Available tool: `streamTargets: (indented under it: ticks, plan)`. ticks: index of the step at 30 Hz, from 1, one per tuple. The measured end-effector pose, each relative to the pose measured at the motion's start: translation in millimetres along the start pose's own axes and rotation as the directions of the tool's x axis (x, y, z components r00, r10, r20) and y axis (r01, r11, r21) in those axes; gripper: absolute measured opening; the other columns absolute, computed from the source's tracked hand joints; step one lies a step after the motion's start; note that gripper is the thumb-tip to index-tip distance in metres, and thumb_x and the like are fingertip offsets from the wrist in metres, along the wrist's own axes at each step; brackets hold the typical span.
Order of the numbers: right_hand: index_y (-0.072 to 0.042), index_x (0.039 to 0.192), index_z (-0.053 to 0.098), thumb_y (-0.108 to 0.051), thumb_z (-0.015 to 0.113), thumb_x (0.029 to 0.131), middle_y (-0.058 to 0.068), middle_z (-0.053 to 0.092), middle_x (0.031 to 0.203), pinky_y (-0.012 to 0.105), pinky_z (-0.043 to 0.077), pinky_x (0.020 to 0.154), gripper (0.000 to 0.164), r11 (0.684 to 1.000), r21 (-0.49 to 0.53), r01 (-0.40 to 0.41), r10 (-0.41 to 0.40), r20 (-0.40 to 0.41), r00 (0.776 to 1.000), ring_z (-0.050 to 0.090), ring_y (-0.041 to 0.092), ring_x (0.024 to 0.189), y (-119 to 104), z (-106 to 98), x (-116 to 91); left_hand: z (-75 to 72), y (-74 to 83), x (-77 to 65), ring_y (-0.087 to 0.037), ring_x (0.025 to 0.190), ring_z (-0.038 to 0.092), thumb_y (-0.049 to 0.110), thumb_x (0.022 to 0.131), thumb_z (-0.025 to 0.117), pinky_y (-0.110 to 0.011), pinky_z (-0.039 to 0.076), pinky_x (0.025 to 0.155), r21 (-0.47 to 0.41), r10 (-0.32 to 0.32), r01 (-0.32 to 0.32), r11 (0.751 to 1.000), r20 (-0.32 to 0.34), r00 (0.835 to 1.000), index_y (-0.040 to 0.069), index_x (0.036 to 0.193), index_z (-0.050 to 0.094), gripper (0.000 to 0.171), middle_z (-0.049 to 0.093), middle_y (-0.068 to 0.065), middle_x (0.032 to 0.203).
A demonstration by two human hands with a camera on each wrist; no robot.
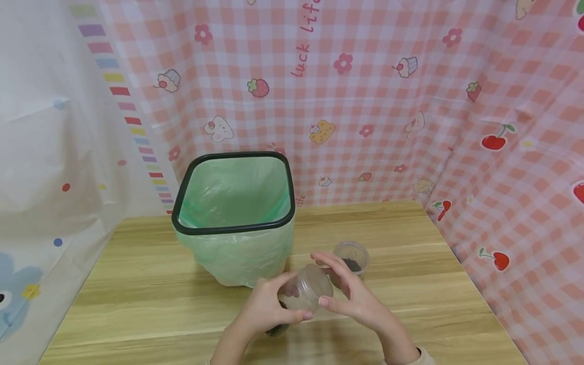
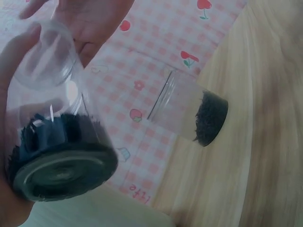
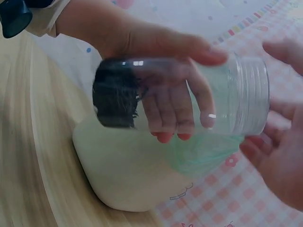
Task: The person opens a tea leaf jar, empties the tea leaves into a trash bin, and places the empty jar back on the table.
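Note:
My left hand (image 1: 264, 306) grips a clear plastic jar (image 1: 312, 286) around its side, thumb on one face and fingers wrapped behind. In the right wrist view the jar lies nearly sideways, dark shredded bits (image 3: 116, 97) packed at its base and a threaded neck (image 3: 248, 94) at the other end. My right hand (image 1: 353, 294) stands beside that neck, fingers spread and loosely bent, fingertips close to the rim, with nothing gripped. A second clear jar (image 2: 187, 106), with dark bits (image 2: 211, 118) at its bottom, stands upright on the table behind my right hand.
A bin with a black rim (image 1: 237, 229) and a green plastic liner (image 1: 246, 258) stands on the wooden table (image 1: 137, 304), left of and behind my hands. A pink checked cloth (image 1: 283, 111) hangs at the back and right; a pale cloth (image 1: 50, 152) hangs at the left.

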State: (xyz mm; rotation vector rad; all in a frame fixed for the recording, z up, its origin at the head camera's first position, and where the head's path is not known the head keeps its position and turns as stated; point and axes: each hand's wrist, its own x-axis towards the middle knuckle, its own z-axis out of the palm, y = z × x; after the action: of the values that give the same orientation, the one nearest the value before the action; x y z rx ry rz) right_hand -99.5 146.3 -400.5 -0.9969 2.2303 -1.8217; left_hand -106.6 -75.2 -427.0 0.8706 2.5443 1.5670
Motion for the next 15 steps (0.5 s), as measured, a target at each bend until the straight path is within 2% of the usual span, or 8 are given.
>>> streamTargets:
  ticks: [4,8,12,15]
  plan:
    - [-0.010,0.139,0.040,-0.010,0.059,0.091,0.009,0.043,0.130,0.030,0.039,0.097,0.051,0.993,-0.053,-0.102,0.095,-0.117,0.989,0.041,0.023,0.113,0.2,3.5,-0.2,2.9,-2.2,0.1,-0.005,0.070,0.062,0.046,0.067,0.080,-0.021,0.051,0.060,0.120,0.044,-0.031,0.992,-0.112,0.993,0.003,0.118,0.062,0.069,0.070,-0.005,0.094]
    - [-0.008,0.136,0.044,-0.015,0.060,0.091,0.008,0.046,0.124,0.029,0.041,0.090,0.048,0.977,-0.083,-0.199,0.185,-0.153,0.971,0.041,0.022,0.105,-0.1,8.2,0.4,5.1,-4.3,-0.7,-0.008,0.073,0.064,0.054,0.065,0.079,-0.022,0.052,0.063,0.250,0.089,-0.038,0.967,-0.195,0.977,0.004,0.115,0.064,0.072,0.070,-0.004,0.095]
    - [-0.008,0.134,0.047,-0.021,0.065,0.088,0.007,0.047,0.124,0.033,0.042,0.091,0.051,0.956,-0.096,-0.278,0.256,-0.191,0.948,0.042,0.023,0.104,-2.4,12.6,3.3,6.0,-5.2,-1.3,-0.011,0.079,0.066,0.061,0.064,0.075,-0.025,0.053,0.065,0.322,0.113,-0.037,0.946,-0.221,0.969,0.004,0.114,0.065,0.076,0.070,-0.006,0.097]
    - [-0.010,0.133,0.049,-0.025,0.068,0.086,0.006,0.048,0.124,0.035,0.042,0.093,0.052,0.944,-0.101,-0.314,0.288,-0.211,0.934,0.043,0.022,0.104,-4.2,14.3,5.2,6.1,-5.8,-2.0,-0.011,0.080,0.066,0.062,0.065,0.074,-0.024,0.053,0.065,0.336,0.115,-0.035,0.941,-0.222,0.968,0.003,0.114,0.065,0.077,0.070,-0.007,0.098]
